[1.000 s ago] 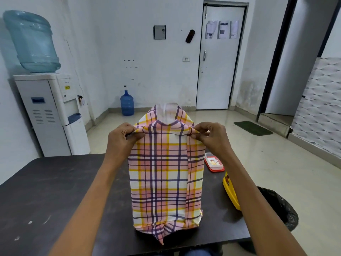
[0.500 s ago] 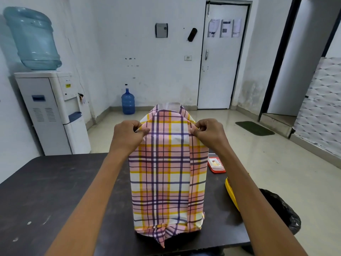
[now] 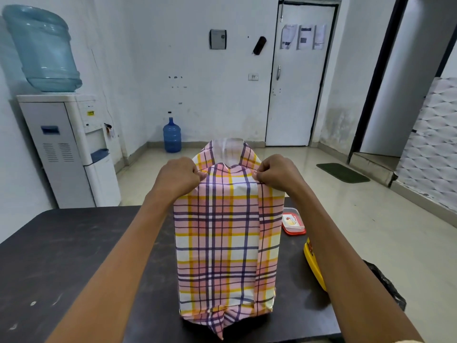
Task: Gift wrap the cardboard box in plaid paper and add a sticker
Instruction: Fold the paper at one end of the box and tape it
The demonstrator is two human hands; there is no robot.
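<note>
Starting at your far left, a white water dispenser (image 3: 66, 149) is carrying an upturned pale-blue bottle (image 3: 42, 48), and the small yellow label on its front is too small to read. A blue water jug (image 3: 172, 134) is sitting on the floor by the back wall. Your left hand (image 3: 178, 178) is pinching the upper left edge of the plaid paper (image 3: 225, 238), its fingers curled tight on the fold. The paper is standing upright as a tall parcel near the front edge of the dark table (image 3: 61, 256), hiding the cardboard box completely. Its top end is gaping open and its bottom end is pointing a folded flap toward you. Your right hand (image 3: 277, 173) is pinching the upper right edge the same way. Just right of the parcel, a red-rimmed container (image 3: 293, 222) is lying shut, its lid showing a picture label without legible words, and its contents are hidden. Sheets on the white door (image 3: 294, 95) are unreadable. A yellow object (image 3: 312, 266) is peeking from behind your right forearm, and a black bag (image 3: 385, 285) is showing beyond the table's right edge.
</note>
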